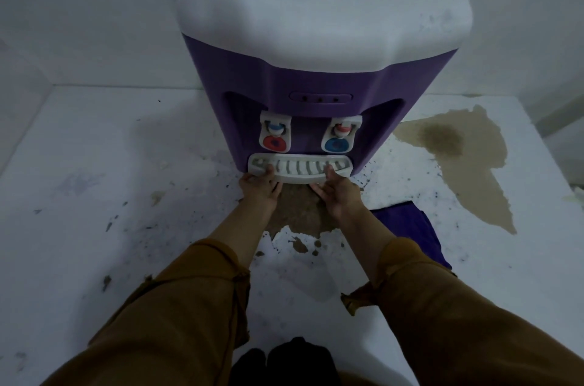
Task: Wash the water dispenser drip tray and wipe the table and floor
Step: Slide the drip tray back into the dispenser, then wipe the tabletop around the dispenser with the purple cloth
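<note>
Caution: the drip tray (300, 168) may hold liquid beneath its grille, though the slots are too dark to tell. If you draw it out tilted or with a jerk, expect the contents to run over the front lip onto your hands and the table (94, 164). An uneven pull from one side could also jam the tray in its recess. Your left hand (260, 188) pinches the tray's front lip toward its 9 o'clock end, with the thumb laid on the grille and the fingers curled under the edge. Your right hand (339, 196) pinches the lip the same way toward the 3 o'clock end. Both grips are nearly closed, with only the thickness of the lip between thumb and fingers. The tray sits in the recess at the foot of the water dispenser (316, 79), directly below the red tap (275, 136) and the blue tap (338, 137). At 6 o'clock from the tray, a brown puddle (300, 211) lies under and between your wrists, so a wet surface could let anything set down there slide. A purple cloth (410, 227) lies just beside your right forearm, at 4 o'clock from the tray. A larger brown spill (458, 158) spreads across the table at 3 o'clock. Dark specks are scattered around the dispenser's base.
</note>
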